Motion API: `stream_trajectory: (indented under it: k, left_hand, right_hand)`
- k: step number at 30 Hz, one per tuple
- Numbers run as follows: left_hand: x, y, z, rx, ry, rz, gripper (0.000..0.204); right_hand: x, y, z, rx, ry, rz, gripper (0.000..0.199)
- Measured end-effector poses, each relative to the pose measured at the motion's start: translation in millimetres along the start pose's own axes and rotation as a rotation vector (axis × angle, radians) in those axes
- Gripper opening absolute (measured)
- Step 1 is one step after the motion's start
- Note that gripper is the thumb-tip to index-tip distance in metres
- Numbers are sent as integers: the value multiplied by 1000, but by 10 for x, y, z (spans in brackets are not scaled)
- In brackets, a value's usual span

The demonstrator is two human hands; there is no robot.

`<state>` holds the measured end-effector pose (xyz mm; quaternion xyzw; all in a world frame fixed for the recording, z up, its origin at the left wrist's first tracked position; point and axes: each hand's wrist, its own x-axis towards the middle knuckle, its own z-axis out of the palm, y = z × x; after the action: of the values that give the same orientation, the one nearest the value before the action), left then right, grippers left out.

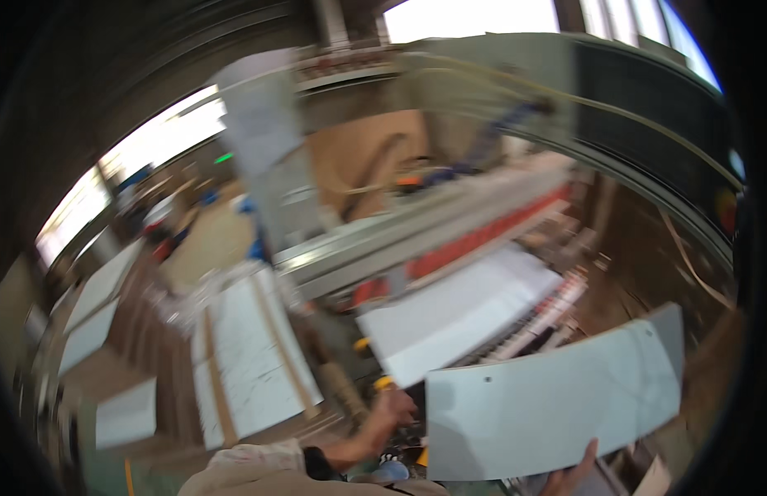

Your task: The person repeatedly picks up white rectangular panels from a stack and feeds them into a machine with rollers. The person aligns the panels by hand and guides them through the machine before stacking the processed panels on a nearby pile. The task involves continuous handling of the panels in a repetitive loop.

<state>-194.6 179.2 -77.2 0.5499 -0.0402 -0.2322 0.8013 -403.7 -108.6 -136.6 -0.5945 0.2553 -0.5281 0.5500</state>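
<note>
A pale white panel point(557, 397) with small dark holes near its far edge lies tilted at the lower right. My right hand point(575, 473) grips its near edge, the thumb on top and the fingers hidden underneath. Just left of the panel is my left hand point(393, 411), apart from its edge. Motion smears its fingers, and I cannot make out anything in them. Beyond both hands, another white panel point(458, 310) rests on the machine, beside a long metal beam point(433, 227) with a red strip.
To the left stand stacks of boards, one a white stack point(251, 355) with brown straps. Farther left sit more white boards point(127, 413). A grey upright cabinet point(272, 165) rises behind the beam. Yellow parts point(383, 383) show near my left hand.
</note>
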Motion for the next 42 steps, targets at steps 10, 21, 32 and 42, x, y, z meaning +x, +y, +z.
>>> stream_trajectory:
  k: [10, 21, 32, 42]
  left_hand:
    - [-1116, -300, -1642, 423, 894, 52, 48]
    - [-2880, 201, -4267, 477, 1130, -369, 60]
    - [-2190, -325, -6320, 801, 1295, -488, 75]
    - [-2094, -226, -6712, 915, 1318, -618, 60]
  right_hand:
    - [-779, -951, 1454, 227, -451, 849, 49]
    - [-1901, -34, 2744, -494, -1115, 652, 42]
    - [-3210, 1554, 4878, -446, -1399, 661, 33]
    - [-3736, 1857, 5415, -567, -1464, 735, 45]
